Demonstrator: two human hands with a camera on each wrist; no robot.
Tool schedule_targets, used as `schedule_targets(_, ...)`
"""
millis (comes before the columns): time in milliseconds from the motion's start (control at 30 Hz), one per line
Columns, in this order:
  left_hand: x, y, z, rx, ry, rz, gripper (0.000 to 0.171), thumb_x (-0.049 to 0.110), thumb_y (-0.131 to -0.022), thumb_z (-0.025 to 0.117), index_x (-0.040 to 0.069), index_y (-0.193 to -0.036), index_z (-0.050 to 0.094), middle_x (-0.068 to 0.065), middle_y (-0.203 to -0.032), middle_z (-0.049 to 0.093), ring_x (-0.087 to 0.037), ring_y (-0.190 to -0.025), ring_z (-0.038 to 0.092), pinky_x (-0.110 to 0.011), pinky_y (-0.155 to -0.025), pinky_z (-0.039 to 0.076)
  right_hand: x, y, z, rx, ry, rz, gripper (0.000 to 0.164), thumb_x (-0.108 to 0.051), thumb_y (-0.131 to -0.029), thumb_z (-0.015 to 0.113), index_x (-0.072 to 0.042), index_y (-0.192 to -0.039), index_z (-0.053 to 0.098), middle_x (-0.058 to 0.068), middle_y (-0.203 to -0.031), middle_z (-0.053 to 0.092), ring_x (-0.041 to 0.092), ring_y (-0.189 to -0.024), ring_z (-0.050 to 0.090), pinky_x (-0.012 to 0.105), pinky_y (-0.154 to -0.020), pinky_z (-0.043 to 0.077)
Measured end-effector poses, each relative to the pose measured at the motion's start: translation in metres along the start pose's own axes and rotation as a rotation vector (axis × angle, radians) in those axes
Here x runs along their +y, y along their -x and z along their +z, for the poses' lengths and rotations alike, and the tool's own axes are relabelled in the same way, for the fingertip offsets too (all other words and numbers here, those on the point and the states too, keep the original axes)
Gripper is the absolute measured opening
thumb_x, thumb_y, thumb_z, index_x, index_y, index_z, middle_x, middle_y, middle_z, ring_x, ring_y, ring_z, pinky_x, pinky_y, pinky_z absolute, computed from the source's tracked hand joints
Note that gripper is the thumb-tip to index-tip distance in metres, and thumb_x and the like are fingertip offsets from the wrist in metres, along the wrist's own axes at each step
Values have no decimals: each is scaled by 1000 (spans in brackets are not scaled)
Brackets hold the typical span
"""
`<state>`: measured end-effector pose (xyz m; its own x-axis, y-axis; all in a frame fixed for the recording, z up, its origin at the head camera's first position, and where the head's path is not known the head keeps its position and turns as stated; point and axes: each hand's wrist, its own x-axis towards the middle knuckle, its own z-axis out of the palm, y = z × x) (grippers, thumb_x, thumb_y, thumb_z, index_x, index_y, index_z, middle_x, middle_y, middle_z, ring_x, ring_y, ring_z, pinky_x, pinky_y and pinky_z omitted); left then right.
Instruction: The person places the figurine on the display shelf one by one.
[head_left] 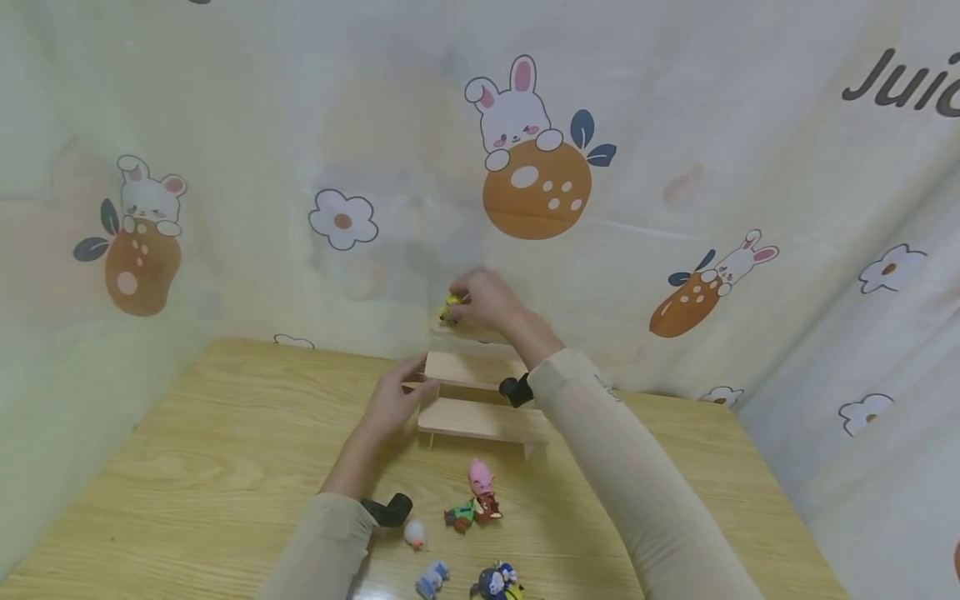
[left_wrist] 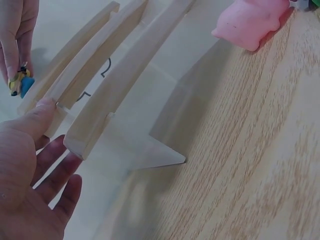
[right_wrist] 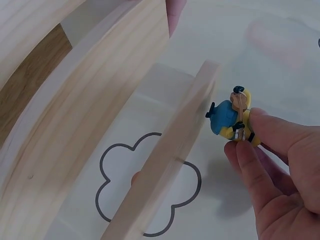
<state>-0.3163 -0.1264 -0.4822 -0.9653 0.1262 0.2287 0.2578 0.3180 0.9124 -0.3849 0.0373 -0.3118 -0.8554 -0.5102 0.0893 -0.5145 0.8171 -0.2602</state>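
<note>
A three-tier wooden display stand stands on the table near the back curtain. My left hand grips its left end, with the thumb against the middle tier and the fingers around the side. At the top tier, my right hand pinches a small yellow and blue toy figurine between thumb and fingertips. The figurine carries a tiny brown guitar and is close to the tier's edge. In the head view my right fingers partly cover this figurine.
In front of the stand lie a pink pig figurine, a brown figurine and a green one. Nearer are a white round toy, a pale blue toy and a dark blue and yellow figurine. A printed curtain hangs behind.
</note>
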Motion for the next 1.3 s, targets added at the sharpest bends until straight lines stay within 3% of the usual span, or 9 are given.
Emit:
schedule_targets(700, -3, 0, 2, 5, 24, 0, 58, 30, -91, 64, 12, -142, 44, -9, -130, 58, -23, -112, 59, -38, -95, 51, 6, 7, 6, -1, -98, -9, 36, -15, -89, 66, -4, -124, 61, 12, -122, 63, 26, -110, 62, 36, -95, 51)
schedule_targets(1000, -2, 2, 3, 1, 8, -19, 57, 29, -91, 63, 11, -142, 43, -9, -131, 57, -22, -111, 59, -38, -95, 51, 15, 15, 5, -8, -159, -7, 46, -12, -90, 64, -8, -135, 52, 15, -128, 58, 29, -115, 60, 38, -95, 51)
schedule_targets(1167, -2, 2, 4, 6, 4, -20, 58, 30, -91, 63, 12, -142, 44, -10, -129, 59, -22, -112, 58, -37, -95, 50, 27, 32, -1, 73, -279, 8, 43, -14, -90, 64, -7, -132, 55, 16, -125, 61, 29, -111, 61, 41, -93, 52)
schedule_targets(1300, -1, 3, 1, 1, 11, -38, 59, 33, -91, 63, 14, -143, 42, -9, -127, 59, -22, -112, 57, -38, -96, 49, 39, 61, 8, 132, -344, 22, 36, -21, -91, 65, -8, -125, 61, 11, -121, 64, 25, -106, 63, 40, -89, 54)
